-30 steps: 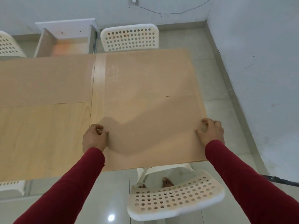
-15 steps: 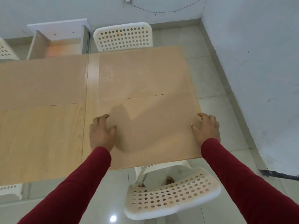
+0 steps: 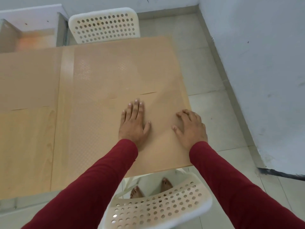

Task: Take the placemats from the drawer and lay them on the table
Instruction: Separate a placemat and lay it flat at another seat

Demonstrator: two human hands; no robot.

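Both hands, the left hand (image 3: 134, 123) flat with fingers straight and the right hand (image 3: 191, 128) spread, are pressed on the thin tan dotted placemat (image 3: 102, 142), at the light wooden desk's (image 3: 24, 146) four o'clock corner, apparently so that it is smoothed flat.

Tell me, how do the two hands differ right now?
The left hand lies flat with straight fingers, well in from the edge of the near placemat; the right hand sits at the mat's right edge, fingers slightly bent. The left reaches farther across the table than the right. Both rest palm-down on the mat, gripping nothing.
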